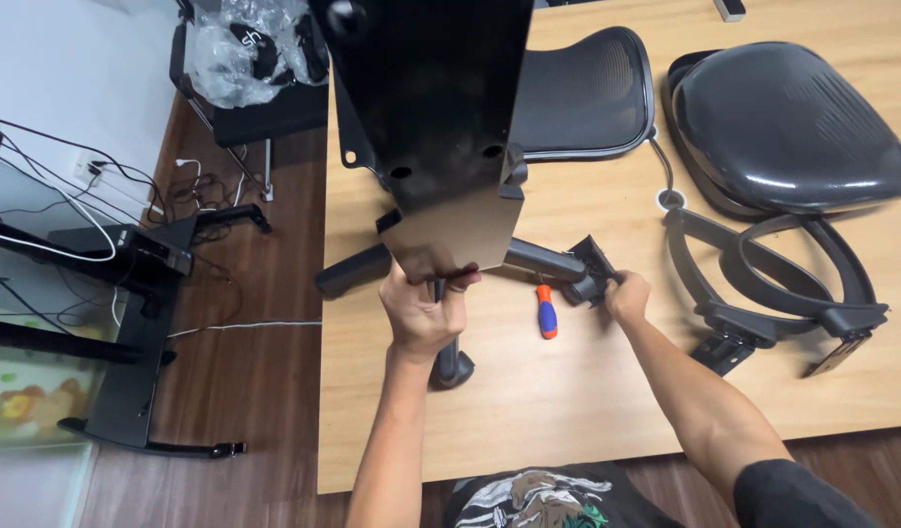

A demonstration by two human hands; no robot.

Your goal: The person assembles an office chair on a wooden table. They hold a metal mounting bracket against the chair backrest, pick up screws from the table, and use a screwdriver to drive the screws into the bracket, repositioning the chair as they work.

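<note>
On the wooden table [587,391], my left hand [423,315] grips tight on the bottom edge of a big black plate [433,108], held up at 12 o'clock. My right hand [627,295] squeezes the black arm piece [558,266], with a small orange screwdriver [546,311] lying between them.

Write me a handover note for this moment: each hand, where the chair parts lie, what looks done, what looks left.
Left hand: grips the lower edge of the black seat plate, held tilted above the table.
Right hand: closed on the end of a black armrest.
Orange-and-blue screwdriver lies between the hands.
Mesh backrest, seat cushion and arm bracket frame lie apart on the table.
Done: parts laid out. Left: nothing looks joined.
</note>
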